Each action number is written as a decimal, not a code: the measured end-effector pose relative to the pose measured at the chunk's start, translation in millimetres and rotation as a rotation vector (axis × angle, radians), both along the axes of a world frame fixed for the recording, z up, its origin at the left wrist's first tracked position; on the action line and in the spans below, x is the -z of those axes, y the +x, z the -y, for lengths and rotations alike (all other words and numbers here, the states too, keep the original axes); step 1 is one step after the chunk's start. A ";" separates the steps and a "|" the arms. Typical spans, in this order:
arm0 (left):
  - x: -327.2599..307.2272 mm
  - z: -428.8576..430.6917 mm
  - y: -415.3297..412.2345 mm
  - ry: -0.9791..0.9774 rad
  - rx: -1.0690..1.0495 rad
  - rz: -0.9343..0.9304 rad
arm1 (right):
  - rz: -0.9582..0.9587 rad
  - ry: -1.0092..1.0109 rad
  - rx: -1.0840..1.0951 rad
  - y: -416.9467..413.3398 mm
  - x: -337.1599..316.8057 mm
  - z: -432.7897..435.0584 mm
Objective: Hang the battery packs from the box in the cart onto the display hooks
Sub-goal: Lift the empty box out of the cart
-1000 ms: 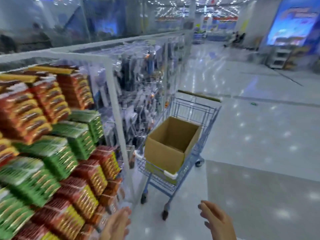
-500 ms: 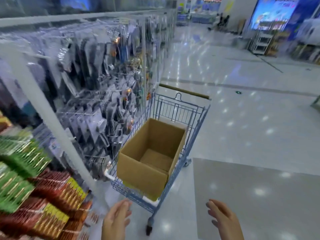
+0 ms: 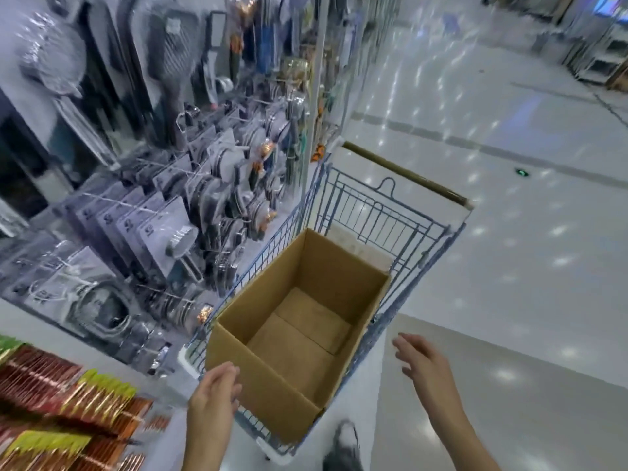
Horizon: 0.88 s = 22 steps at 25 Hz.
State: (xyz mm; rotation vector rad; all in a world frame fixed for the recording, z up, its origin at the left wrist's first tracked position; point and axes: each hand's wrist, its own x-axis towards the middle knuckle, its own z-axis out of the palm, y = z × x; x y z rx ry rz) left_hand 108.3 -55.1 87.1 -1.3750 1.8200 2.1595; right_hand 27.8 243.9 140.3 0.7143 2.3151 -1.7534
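- Bright, even overhead lighting; small specular spots glitter across the glossy floor [image 3: 509, 239].
- Motion blur smears the hanging packages [image 3: 153, 219] at left.
- Wide-angle distortion bows straight lines near the edges.

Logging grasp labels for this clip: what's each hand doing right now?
Left hand: open, holding nothing, near the brown cardboard box.
Right hand: open, holding nothing.

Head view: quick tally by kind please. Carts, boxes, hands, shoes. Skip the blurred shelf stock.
cart: 1
box: 1, no packs showing inside
hands: 2, left hand and right hand, both holding nothing
shoe: 1
Total: 5
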 end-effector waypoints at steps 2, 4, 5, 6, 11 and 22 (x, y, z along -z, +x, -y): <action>11.9 -6.3 -27.9 -0.001 -0.101 0.058 | -0.011 0.036 -0.099 -57.8 6.3 -3.1; 25.3 -14.9 -56.0 -0.037 -0.163 0.102 | -0.018 0.057 -0.178 -116.0 15.5 -6.9; 32.7 -21.2 -68.2 -0.072 -0.183 0.157 | -0.021 0.061 -0.222 -145.7 20.7 -8.8; 37.9 -28.7 -77.7 -0.104 -0.206 0.219 | -0.011 0.062 -0.265 -172.2 24.1 -9.9; 63.1 -65.2 -117.5 -0.233 -0.321 0.368 | 0.048 0.202 -0.495 -286.8 60.2 -17.8; 89.8 -98.6 -122.4 -0.259 -0.281 0.625 | 0.197 0.541 -1.063 -360.8 165.3 6.3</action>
